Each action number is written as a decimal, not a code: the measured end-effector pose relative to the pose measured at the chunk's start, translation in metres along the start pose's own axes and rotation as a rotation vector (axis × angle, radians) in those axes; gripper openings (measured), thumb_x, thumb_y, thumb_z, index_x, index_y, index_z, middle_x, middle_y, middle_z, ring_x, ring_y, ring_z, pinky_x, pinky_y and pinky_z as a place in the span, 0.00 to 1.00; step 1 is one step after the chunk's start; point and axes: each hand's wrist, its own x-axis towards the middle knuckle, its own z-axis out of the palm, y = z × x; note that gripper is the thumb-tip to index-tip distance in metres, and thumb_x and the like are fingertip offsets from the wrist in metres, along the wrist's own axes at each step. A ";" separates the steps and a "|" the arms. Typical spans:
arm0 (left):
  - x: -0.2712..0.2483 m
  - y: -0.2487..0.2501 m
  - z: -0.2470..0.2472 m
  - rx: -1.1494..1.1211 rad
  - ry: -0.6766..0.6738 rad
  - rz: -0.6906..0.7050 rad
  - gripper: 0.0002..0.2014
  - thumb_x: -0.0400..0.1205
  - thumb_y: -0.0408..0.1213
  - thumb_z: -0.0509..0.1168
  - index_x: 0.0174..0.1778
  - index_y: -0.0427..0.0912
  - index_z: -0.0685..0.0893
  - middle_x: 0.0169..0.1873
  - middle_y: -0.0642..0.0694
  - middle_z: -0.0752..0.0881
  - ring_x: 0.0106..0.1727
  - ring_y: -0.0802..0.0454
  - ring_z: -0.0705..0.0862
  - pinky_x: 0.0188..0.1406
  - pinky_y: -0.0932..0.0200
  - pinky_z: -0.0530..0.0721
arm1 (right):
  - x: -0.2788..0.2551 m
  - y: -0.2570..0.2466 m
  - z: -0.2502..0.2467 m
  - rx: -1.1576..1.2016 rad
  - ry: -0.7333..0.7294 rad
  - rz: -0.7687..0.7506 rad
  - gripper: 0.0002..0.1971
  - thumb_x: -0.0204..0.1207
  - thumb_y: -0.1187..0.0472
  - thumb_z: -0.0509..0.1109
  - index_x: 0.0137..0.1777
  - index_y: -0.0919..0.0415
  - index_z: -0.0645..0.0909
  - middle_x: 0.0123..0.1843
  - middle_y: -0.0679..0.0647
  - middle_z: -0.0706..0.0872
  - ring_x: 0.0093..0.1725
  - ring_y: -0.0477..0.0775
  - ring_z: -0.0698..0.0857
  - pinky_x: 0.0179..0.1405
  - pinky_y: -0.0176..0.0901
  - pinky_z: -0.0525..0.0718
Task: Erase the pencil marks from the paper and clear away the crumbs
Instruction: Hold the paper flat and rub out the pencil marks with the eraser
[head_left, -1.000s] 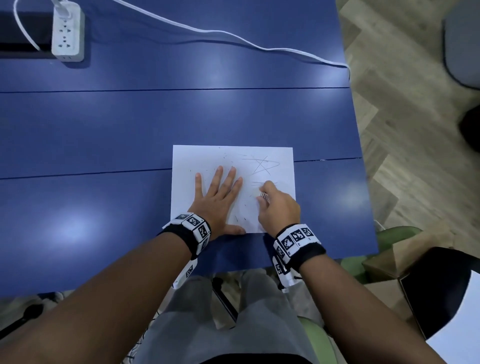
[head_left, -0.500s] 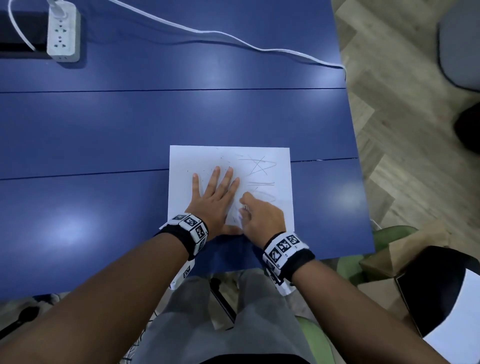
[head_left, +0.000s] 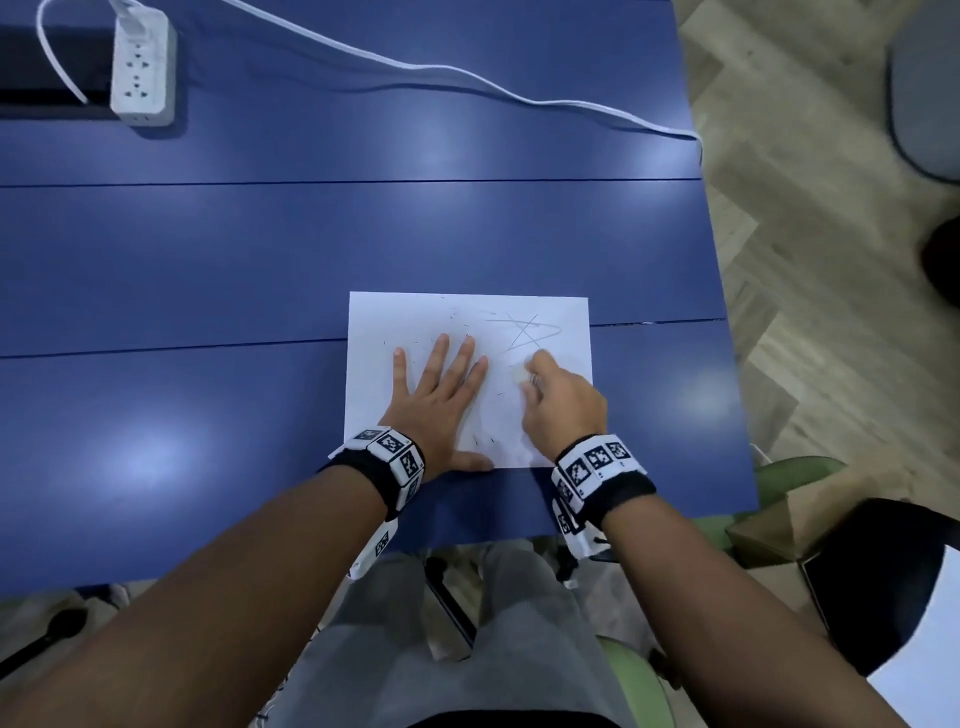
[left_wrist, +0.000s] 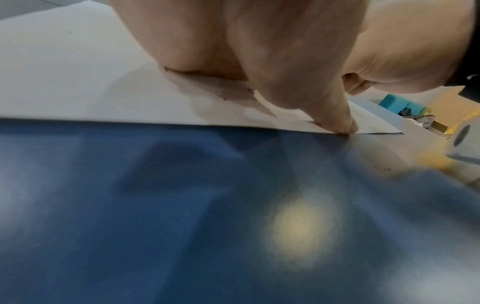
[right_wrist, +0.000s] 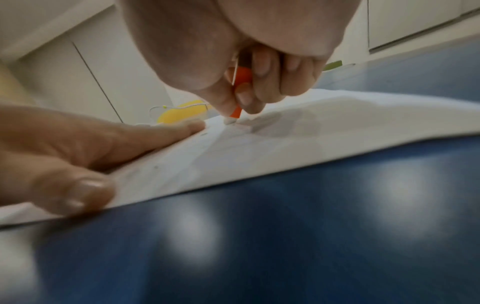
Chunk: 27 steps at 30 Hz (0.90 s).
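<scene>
A white sheet of paper (head_left: 550, 317) lies on the blue table (head_left: 260, 260) near its front edge. Grey pencil marks (head_left: 524, 330), a star and loops, cover its upper right part. Small dark eraser crumbs (head_left: 483, 441) are scattered over the sheet. My left hand (head_left: 441, 395) lies flat on the paper's left half with fingers spread, its thumb at the near edge. My right hand (head_left: 556, 400) pinches an eraser (right_wrist: 237, 111) with an orange sleeve and white tip, and the tip touches the paper just below the star.
A white power strip (head_left: 141, 67) sits at the table's far left, and its white cable (head_left: 467, 78) runs across the back to the right edge. The table's right edge (head_left: 727, 332) drops to a wooden floor. A green chair (head_left: 779, 473) and a brown box stand at lower right.
My right hand with the eraser slid down and left towards the near edge, then back up and right to just below the star. The left hand stayed flat on the paper.
</scene>
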 end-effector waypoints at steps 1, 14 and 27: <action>-0.001 -0.001 0.000 -0.002 0.003 0.000 0.63 0.71 0.82 0.53 0.85 0.46 0.25 0.83 0.44 0.21 0.84 0.37 0.22 0.75 0.18 0.29 | 0.001 0.000 0.000 0.012 0.028 0.026 0.06 0.82 0.57 0.61 0.57 0.53 0.72 0.42 0.51 0.87 0.42 0.61 0.84 0.35 0.45 0.74; 0.001 0.000 0.002 0.003 -0.006 0.000 0.64 0.71 0.83 0.51 0.84 0.45 0.24 0.82 0.43 0.19 0.83 0.37 0.21 0.74 0.19 0.27 | -0.017 -0.013 0.011 0.056 0.003 -0.015 0.07 0.81 0.57 0.63 0.57 0.54 0.74 0.42 0.51 0.87 0.42 0.61 0.84 0.35 0.46 0.75; 0.002 0.000 0.001 0.009 -0.010 0.005 0.64 0.68 0.85 0.44 0.84 0.44 0.23 0.82 0.42 0.19 0.83 0.36 0.21 0.74 0.18 0.28 | -0.031 -0.026 0.013 0.018 -0.155 -0.147 0.09 0.83 0.56 0.59 0.61 0.54 0.72 0.45 0.53 0.87 0.44 0.60 0.85 0.39 0.45 0.77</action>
